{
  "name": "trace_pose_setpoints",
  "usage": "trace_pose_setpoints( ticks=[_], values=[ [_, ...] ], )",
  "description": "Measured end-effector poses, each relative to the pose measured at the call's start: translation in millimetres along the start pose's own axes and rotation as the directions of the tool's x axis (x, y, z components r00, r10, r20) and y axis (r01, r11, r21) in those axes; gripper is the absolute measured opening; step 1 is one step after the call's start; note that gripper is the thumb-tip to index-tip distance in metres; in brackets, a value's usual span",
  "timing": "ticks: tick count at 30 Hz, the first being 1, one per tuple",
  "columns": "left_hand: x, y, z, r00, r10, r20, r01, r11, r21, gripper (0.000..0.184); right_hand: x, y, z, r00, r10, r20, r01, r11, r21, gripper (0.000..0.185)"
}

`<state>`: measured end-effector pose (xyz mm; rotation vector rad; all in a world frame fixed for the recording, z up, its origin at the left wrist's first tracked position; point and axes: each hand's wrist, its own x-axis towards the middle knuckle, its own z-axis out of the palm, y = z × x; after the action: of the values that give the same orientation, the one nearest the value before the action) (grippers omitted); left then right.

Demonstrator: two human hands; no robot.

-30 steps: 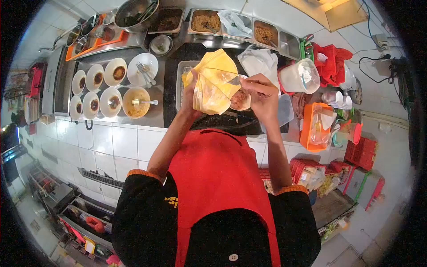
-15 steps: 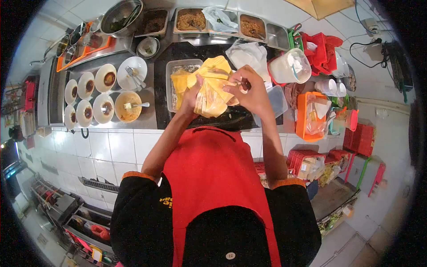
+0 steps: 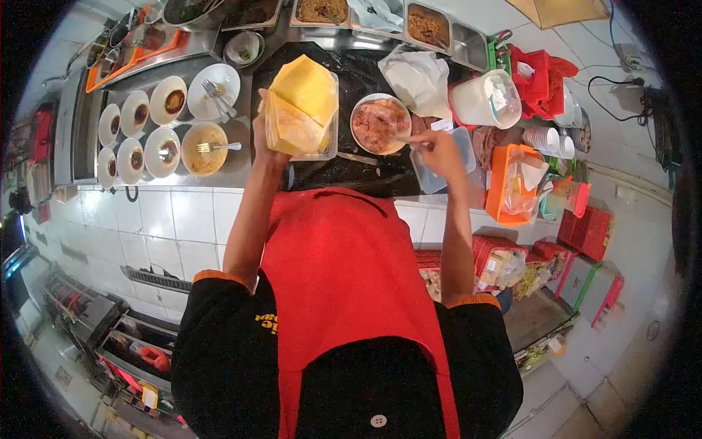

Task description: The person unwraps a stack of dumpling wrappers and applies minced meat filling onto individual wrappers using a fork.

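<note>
My left hand (image 3: 269, 140) is closed around the left edge of a stack of yellow dough wrappers (image 3: 303, 91), held fanned out above a clear plastic container (image 3: 334, 110). One wrapper at the front looks paler and floury. My right hand (image 3: 439, 154) grips the thin handle of a utensil (image 3: 406, 137), whose end reaches into a white bowl (image 3: 356, 137) of pink minced meat (image 3: 380, 123). The utensil's tip is blurred, so I cannot tell its kind. A flat stick-like piece (image 3: 358, 158) lies on the black worktop below the bowl.
Several bowls with dark sauce (image 3: 162, 152) and a plate with forks (image 3: 201, 102) stand at left. Metal food trays (image 3: 424, 29) line the back. A white bag (image 3: 417, 80), a flour tub (image 3: 482, 101), a plastic lid (image 3: 459, 146) and an orange basket (image 3: 504, 212) sit at right.
My right hand has left the wrappers, moved right and down, and now holds a utensil in the meat bowl. My left hand has shifted left with the wrappers, uncovering the bowl.
</note>
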<state>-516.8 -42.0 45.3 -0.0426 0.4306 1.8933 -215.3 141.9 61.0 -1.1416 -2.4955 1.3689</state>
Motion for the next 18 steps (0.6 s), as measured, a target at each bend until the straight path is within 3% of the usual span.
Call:
trace_pose_setpoints(
  ticks=[2, 4, 5, 6, 9, 12, 14, 18],
  values=[
    [3.5, 1.6, -8.3, 0.999, -0.014, 0.035, 0.014, 1.0, -0.018, 0.06, 2.8, 22.9, 16.7, 0.997, 0.009, -0.081, -0.041, 0.914, -0.404, 0.02],
    [2.7, -0.9, -4.6, 0.997, -0.026, 0.068, 0.028, 0.999, -0.033, 0.059, 6.8, 21.6, 30.0, 0.998, 0.03, -0.056, -0.053, 0.874, -0.483, 0.023],
    [2.2, -4.3, -2.2, 1.0, -0.011, -0.01, 0.011, 1.0, 0.013, 0.059, 8.6, 21.5, 34.7, 0.998, 0.05, -0.036, -0.062, 0.829, -0.556, 0.027],
    [1.7, -6.9, 1.6, 0.996, 0.007, -0.087, -0.002, 0.998, 0.061, 0.058, 9.7, 19.4, 34.7, 0.998, 0.053, -0.036, -0.064, 0.829, -0.556, 0.027],
    [2.6, -12.7, -0.1, 0.995, 0.008, -0.098, 0.0, 0.997, 0.083, 0.057, 15.2, 15.7, 31.5, 0.998, 0.057, -0.019, -0.056, 0.761, -0.646, 0.024],
    [1.8, -14.2, -0.6, 0.992, -0.042, -0.12, 0.05, 0.996, 0.071, 0.056, 22.2, 16.9, 33.5, 0.993, 0.06, -0.105, -0.116, 0.714, -0.691, 0.018],
    [2.9, -14.6, -3.3, 0.993, -0.046, -0.107, 0.054, 0.996, 0.069, 0.056, 23.4, 18.8, 39.1, 1.0, -0.012, 0.024, 0.025, 0.698, -0.716, 0.017],
    [4.9, -15.8, -7.1, 0.996, -0.038, -0.08, 0.043, 0.997, 0.057, 0.056, 28.6, 18.3, 30.6, 0.999, 0.01, 0.047, 0.028, 0.673, -0.739, 0.018]
  ],
)
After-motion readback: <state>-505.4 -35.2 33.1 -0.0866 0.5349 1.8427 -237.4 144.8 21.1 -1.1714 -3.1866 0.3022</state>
